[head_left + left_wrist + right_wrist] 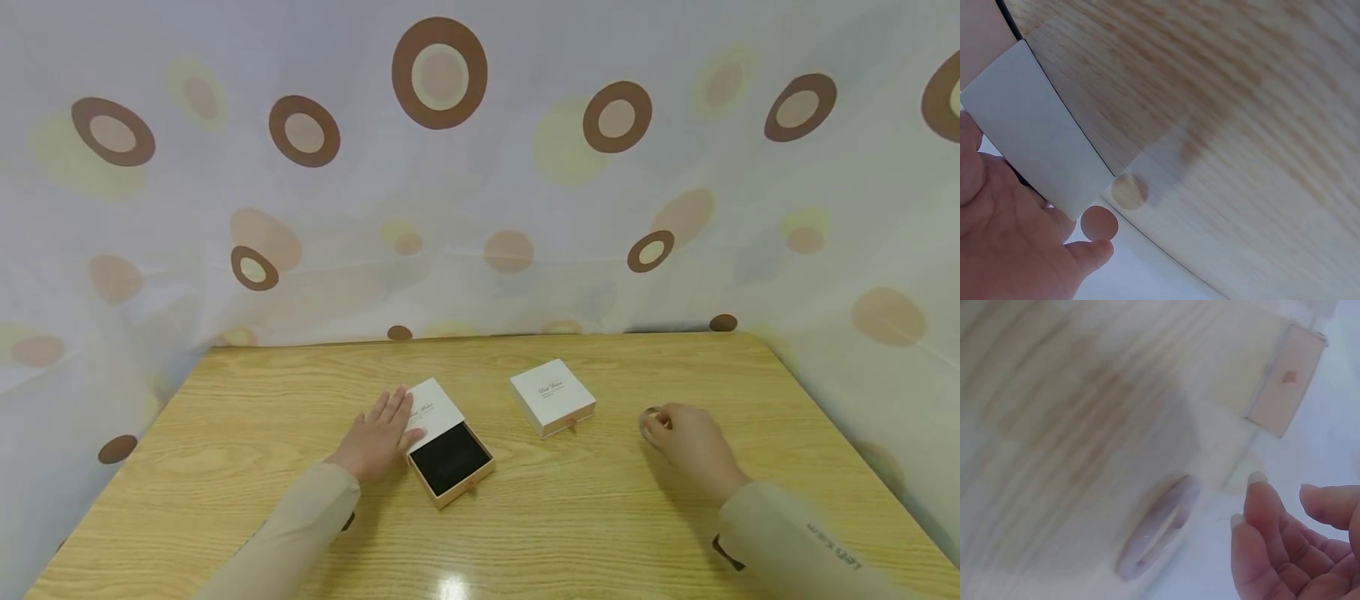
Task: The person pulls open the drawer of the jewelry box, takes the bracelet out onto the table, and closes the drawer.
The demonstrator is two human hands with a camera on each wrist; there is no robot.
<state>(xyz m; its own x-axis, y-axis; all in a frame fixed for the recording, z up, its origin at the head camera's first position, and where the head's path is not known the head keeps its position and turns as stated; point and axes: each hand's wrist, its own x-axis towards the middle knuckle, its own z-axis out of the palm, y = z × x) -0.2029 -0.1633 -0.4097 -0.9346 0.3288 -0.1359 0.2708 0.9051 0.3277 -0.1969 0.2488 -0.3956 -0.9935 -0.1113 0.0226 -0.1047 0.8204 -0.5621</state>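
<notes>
A white gift box [437, 406] with printed lettering lies on the table at centre left, its drawer [451, 458] slid partly out and showing a black lining. My left hand [378, 437] rests on the white cover with fairly straight fingers; the left wrist view shows the palm beside the box's white side [1038, 128]. A pale ring-shaped bangle [1159, 528] lies on the table to the right. My right hand [693, 442] is right at the bangle, fingers bent and thumb apart; the right wrist view shows a gap between fingertips and bangle.
A second white box [553, 396], closed, with a small pull tab at its front, stands between the two hands. The wooden table [585, 517] ends at a hanging cloth [480, 183] patterned with brown and pale circles, behind and at both sides.
</notes>
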